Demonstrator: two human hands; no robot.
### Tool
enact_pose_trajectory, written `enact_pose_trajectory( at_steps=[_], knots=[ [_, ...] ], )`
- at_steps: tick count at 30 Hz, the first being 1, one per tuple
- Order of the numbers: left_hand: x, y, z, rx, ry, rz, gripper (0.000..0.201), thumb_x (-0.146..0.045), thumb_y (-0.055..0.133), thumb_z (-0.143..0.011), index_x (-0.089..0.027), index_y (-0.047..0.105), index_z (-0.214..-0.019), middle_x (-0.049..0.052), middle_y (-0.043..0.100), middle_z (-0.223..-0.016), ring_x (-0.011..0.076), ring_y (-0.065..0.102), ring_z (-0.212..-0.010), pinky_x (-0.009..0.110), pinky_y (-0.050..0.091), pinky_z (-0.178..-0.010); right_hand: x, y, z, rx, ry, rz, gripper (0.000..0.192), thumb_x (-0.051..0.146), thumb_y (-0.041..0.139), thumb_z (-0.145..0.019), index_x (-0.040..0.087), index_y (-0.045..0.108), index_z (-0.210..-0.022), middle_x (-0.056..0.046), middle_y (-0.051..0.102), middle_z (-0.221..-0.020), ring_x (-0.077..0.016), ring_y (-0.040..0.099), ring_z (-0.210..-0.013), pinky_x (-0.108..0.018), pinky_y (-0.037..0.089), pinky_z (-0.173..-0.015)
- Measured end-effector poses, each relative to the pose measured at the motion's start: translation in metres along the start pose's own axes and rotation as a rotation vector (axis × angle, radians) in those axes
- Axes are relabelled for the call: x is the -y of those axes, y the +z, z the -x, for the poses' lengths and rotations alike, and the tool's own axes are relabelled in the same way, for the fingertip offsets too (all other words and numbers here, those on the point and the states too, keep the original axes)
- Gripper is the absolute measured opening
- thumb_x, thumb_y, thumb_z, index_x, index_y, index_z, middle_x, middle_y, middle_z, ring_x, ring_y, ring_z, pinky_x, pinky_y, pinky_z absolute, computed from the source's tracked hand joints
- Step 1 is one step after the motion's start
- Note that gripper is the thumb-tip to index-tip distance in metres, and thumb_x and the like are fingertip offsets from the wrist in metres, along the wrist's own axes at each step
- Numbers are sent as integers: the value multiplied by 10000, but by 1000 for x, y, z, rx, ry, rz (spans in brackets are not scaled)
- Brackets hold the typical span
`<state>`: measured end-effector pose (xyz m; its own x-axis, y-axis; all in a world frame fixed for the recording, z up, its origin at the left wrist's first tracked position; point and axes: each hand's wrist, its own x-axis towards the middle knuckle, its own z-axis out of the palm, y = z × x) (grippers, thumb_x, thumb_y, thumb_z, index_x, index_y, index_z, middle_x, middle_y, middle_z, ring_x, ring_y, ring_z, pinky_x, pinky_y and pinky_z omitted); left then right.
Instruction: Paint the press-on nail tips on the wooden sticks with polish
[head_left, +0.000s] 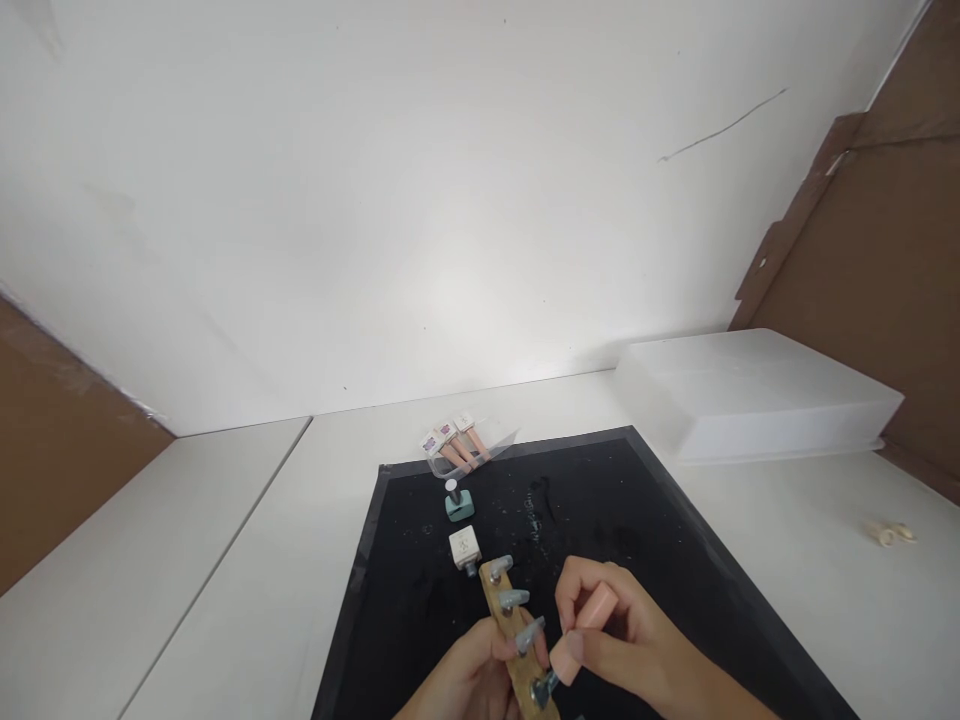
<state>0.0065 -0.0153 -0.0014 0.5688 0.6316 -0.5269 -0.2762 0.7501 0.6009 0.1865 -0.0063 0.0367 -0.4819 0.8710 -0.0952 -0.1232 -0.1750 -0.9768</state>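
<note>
My left hand [469, 675] grips a narrow wooden strip [517, 640] low over a black mat [645, 510]; several grey wing bolts [514, 599] stick out of the strip. My right hand [626, 640] pinches a pink block tool [586, 622] whose lower end sits at the nearest bolt [543, 688]. A white cube on a screw [465, 548] lies just beyond the strip's far end, and a teal block with a bolt [457, 500] stands further back.
Three pink-handled tools [454, 444] lie in a clear bag at the mat's far edge. A translucent white plastic box [750, 395] rests at the back right of the white table [225, 560]. A small beige object [892, 533] lies at right. A white wall rises behind.
</note>
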Motion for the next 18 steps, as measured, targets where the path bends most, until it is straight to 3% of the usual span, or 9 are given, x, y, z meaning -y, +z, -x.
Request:
enact_pose_trajectory(
  at_steps=[9,13,18],
  knots=[
    [2,-3,-4,-9,6,-25,200,-323,552,-614,-170,549,-743,-17,527,-667,126,483,-629,255,316,-616,1,-2,4,-65,-5,311,104,152,580,-703,202,512,-642,-7,617,-601,-199,540,-696,-285,416,-630],
    [2,-5,-6,0,7,-49,222,-347,542,-611,-167,549,-740,-18,516,-670,119,471,-614,251,310,-622,-1,1,7,-138,-31,417,105,156,590,-680,203,542,-598,-14,560,-603,-207,519,-718,-247,411,-555],
    [2,-9,-11,28,-2,-95,248,-377,535,-608,-163,549,-731,-20,494,-646,123,468,-594,255,309,-625,-2,1,7,-128,-97,450,139,66,552,-649,200,577,-620,-6,568,-604,-165,505,-641,-204,381,-488]
  ],
)
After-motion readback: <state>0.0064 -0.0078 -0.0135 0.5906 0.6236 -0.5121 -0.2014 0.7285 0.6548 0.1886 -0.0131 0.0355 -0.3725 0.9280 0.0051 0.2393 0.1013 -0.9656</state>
